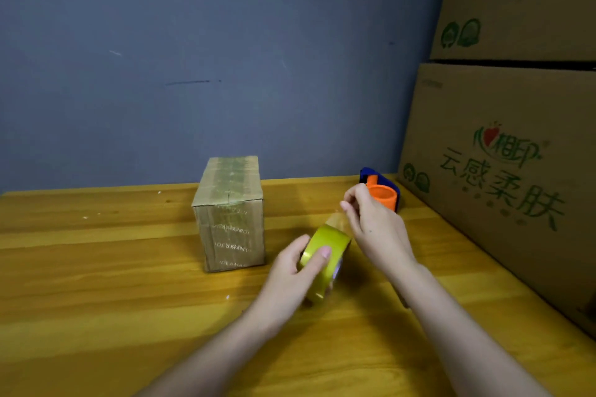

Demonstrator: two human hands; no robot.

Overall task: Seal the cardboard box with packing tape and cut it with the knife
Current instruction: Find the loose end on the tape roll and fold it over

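Note:
A small cardboard box stands upright on the wooden table, its flaps closed and its top and front covered with old tape strips. To its right my left hand grips a roll of yellowish packing tape just above the table. My right hand pinches the tape's loose end and holds it up from the roll, a short clear strip stretched between them. No knife is visible.
An orange and blue tape dispenser lies behind my right hand near the wall. Two large printed cartons are stacked along the table's right side. A grey wall closes off the back.

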